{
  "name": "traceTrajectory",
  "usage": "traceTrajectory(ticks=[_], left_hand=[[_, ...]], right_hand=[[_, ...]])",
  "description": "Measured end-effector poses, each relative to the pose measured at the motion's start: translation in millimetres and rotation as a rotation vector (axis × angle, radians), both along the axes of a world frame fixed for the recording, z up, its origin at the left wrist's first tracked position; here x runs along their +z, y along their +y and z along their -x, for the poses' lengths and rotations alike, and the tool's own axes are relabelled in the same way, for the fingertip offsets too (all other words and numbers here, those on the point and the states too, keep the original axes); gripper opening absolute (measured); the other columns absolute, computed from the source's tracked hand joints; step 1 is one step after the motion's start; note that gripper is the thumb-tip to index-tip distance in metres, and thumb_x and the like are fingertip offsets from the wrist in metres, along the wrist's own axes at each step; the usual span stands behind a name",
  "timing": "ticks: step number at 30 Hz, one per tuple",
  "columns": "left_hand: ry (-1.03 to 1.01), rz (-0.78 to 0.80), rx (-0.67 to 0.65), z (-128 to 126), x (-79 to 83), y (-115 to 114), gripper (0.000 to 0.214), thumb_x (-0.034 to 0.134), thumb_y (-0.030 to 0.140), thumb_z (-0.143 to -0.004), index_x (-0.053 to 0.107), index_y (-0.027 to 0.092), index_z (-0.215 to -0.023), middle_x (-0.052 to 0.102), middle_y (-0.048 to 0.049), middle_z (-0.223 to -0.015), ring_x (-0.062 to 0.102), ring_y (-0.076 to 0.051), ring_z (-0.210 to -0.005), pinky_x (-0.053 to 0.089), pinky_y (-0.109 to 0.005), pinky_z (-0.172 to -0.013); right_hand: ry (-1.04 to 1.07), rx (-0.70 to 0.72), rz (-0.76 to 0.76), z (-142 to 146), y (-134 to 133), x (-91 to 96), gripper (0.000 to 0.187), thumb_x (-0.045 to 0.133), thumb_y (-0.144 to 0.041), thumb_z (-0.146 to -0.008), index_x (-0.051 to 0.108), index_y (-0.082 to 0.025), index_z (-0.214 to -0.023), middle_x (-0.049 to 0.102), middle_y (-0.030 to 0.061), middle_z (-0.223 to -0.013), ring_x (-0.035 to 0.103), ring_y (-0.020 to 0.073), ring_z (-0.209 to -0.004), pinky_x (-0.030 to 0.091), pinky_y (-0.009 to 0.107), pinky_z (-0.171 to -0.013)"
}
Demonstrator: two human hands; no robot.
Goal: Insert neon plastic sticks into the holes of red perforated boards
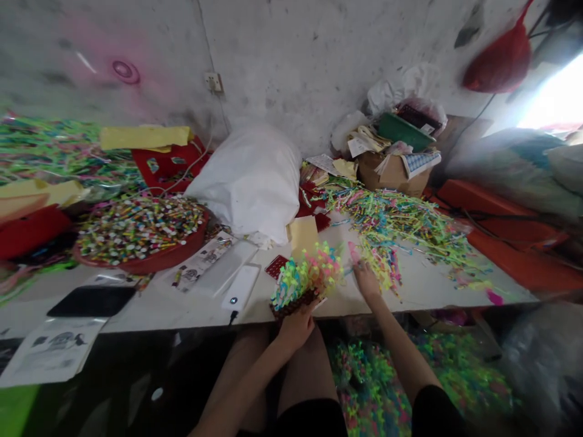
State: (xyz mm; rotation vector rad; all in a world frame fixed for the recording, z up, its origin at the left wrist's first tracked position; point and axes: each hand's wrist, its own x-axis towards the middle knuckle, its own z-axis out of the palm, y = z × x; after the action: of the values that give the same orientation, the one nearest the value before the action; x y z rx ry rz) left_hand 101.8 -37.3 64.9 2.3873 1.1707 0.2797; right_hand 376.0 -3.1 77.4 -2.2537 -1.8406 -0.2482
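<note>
At 9 o'clock in the view, a round red basin brims with small multicoloured pieces on a white worktable; a white device, its cable attached, lies between 7 and 8. At 6, by the table's near edge, a person's left hand grips a dark red perforated rack topped by a fluffy bunch of bright curled strips. The bunch looks light, soft and easily crushed, the rack stiffer, so its base is likely the surer place to grasp. Toward 4, the right hand rests with fingertips at a pink piece; blur makes it impossible to tell whether they pinch it. At 3, a loose heap of coloured strips sprawls, probably slippery and apt to tangle.
</note>
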Motion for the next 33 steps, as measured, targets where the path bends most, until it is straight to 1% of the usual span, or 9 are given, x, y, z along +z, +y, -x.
traceTrajectory(ticks=[3,5,7,10,14,19,24,29,33], left_hand=[[-0.249,0.019,0.029,15,-17.7,-7,0.05,0.041,0.011,-0.083,0.037,0.019,-0.133,0.054,-0.0091,-0.123,0.055,-0.018,-0.108,0.047,-0.032,-0.09],[-0.344,0.021,0.033,21,-24.0,-10,0.042,0.04,0.01,-0.083,0.045,0.019,-0.124,0.052,-0.0084,-0.123,0.052,-0.017,-0.112,0.044,-0.032,-0.096],[-0.37,0.022,0.016,21,-24.8,-10,0.035,0.039,0.011,-0.084,0.051,0.019,-0.115,0.054,-0.007,-0.118,0.051,-0.017,-0.112,0.042,-0.034,-0.098],[-0.37,0.037,-0.023,17,-22.0,-8,0.032,0.041,0.01,-0.084,0.052,0.019,-0.113,0.056,-0.0061,-0.113,0.051,-0.018,-0.11,0.042,-0.036,-0.098],[-0.337,0.043,-0.007,12,-22.1,-4,0.033,0.042,0.009,-0.082,0.052,0.016,-0.113,0.058,-0.0078,-0.111,0.051,-0.02,-0.109,0.042,-0.038,-0.098],[-0.425,0.08,0.004,14,-26.4,-4,0.035,0.039,0.007,-0.083,0.051,0.017,-0.114,0.058,-0.008,-0.115,0.052,-0.018,-0.11,0.042,-0.037,-0.098],[-0.531,0.096,0.075,20,-29.6,-1,0.036,0.032,0.009,-0.087,0.049,0.018,-0.118,0.059,-0.0071,-0.115,0.055,-0.016,-0.106,0.043,-0.036,-0.097],[-0.551,0.083,0.114,25,-31.9,2,0.038,0.037,0.01,-0.086,0.045,0.017,-0.122,0.061,-0.0069,-0.11,0.057,-0.016,-0.103,0.044,-0.036,-0.096],[-0.565,0.071,0.117,26,-35.1,0,0.036,0.039,0.012,-0.086,0.046,0.016,-0.121,0.062,-0.0076,-0.109,0.058,-0.017,-0.101,0.046,-0.036,-0.093]], right_hand=[[0.173,0.014,-0.214,-4,-23,21.9,0.026,0.04,-0.027,-0.09,0.062,-0.015,-0.099,0.062,0.0141,-0.108,0.06,0.0216,-0.092,0.048,0.033,-0.076],[0.343,0.006,-0.303,-4,-44,42.2,0.032,0.042,-0.042,-0.089,0.061,-0.016,-0.086,0.066,0.0111,-0.087,0.063,0.0202,-0.071,0.05,0.033,-0.066],[0.569,-0.015,-0.282,2,-65,63.9,0.038,0.049,-0.054,-0.083,0.056,-0.018,-0.071,0.064,0.0058,-0.064,0.061,0.019,-0.053,0.05,0.032,-0.055],[0.996,0.06,-0.124,30,-87,87.1,0.042,0.06,-0.061,-0.072,0.054,-0.019,-0.067,0.064,0.0035,-0.055,0.06,0.019,-0.045,0.051,0.032,-0.048],[1.297,0.125,-0.058,85,-87,81.0,0.043,0.063,-0.061,-0.068,0.06,-0.019,-0.078,0.07,0.0059,-0.067,0.067,0.0235,-0.058,0.056,0.036,-0.054],[1.064,0.078,-0.079,124,-70,37.5,0.031,0.055,-0.05,-0.079,0.065,-0.021,-0.077,0.072,0.0066,-0.074,0.069,0.024,-0.066,0.056,0.035,-0.061],[0.805,0.095,-0.133,135,-66,5.7,0.029,0.05,-0.044,-0.084,0.063,-0.022,-0.098,0.072,0.0062,-0.081,0.069,0.0244,-0.075,0.053,0.033,-0.064],[0.645,0.075,-0.124,140,-66,-4.5,0.031,0.043,-0.042,-0.089,0.063,-0.02,-0.099,0.072,0.0086,-0.083,0.068,0.0249,-0.075,0.049,0.031,-0.061],[0.559,0.064,-0.059,144,-64,0.3,0.025,0.044,-0.034,-0.09,0.063,-0.019,-0.097,0.071,0.0074,-0.082,0.068,0.0219,-0.075,0.046,0.026,-0.06]])
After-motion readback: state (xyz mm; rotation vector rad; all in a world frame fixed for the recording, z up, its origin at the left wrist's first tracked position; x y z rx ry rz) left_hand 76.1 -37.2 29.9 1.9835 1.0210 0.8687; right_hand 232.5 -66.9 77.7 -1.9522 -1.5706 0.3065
